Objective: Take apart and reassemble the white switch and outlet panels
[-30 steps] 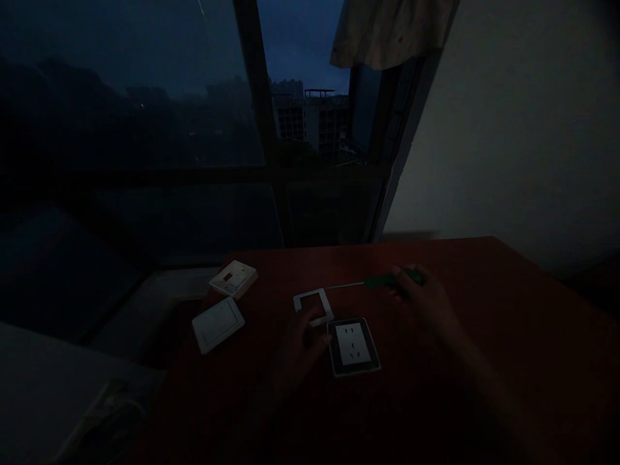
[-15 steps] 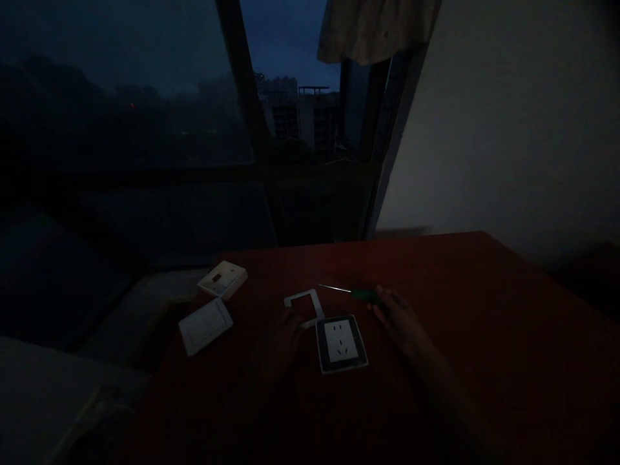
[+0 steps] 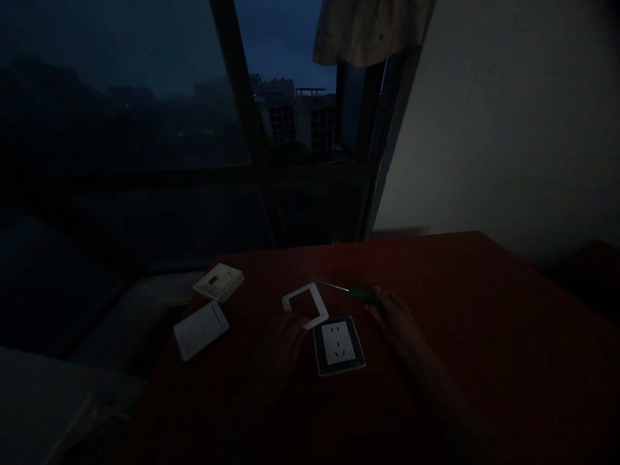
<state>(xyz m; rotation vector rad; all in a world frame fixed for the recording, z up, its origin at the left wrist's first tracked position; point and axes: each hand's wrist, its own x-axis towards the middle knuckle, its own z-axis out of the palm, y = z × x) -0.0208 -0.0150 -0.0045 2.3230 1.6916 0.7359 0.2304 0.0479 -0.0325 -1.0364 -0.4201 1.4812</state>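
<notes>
My left hand (image 3: 285, 341) is closed on the near edge of a white square cover frame (image 3: 318, 309), its fingers dim in the poor light. The frame is tilted just beyond a wall socket (image 3: 338, 345) with a white centre and dark surround, which lies face up on the table. On the other side of the socket, my right hand (image 3: 401, 324) has its fingers around the green handle of a screwdriver (image 3: 358, 295). The thin metal shaft points left, with its tip behind the frame's far corner.
A white box-like back piece (image 3: 220, 282) and a pale rectangular plate (image 3: 201, 329) lie at the left edge of the reddish table (image 3: 436, 258). Dark windows stand behind, with a wall (image 3: 494, 129) at the right.
The white frame has risen and tipped in my left hand, showing more of its face. My right hand and the screwdriver stay almost still. The view has shifted slightly.
</notes>
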